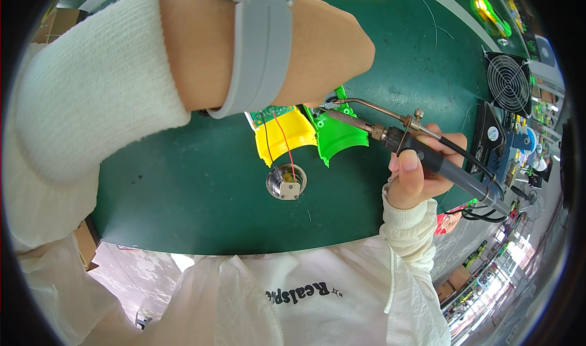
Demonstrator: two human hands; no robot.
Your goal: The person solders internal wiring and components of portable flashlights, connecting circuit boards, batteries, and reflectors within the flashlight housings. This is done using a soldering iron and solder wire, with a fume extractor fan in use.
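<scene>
Now your right hand [415, 178] closed around soldering iron [421, 153] handle, tip aimed left at circuit board [273, 114] under your left hand [317, 47]. Left fingers hidden; grip cannot tell. Yellow shell [284, 137] and green shell [339, 135] just below left hand. Motor [287, 184] nearer you, wired to board. Fan [510, 83] beyond right hand.

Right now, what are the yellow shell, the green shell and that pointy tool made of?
The yellow shell and green shell look like moulded plastic: bright even colour, smooth faces with a soft shine, thin curved walls. The pointy tool in the right hand seems to have a metal front, brownish and dull as if heat-stained, and a dark handle, probably plastic or rubber; the look leaves that open.
</scene>
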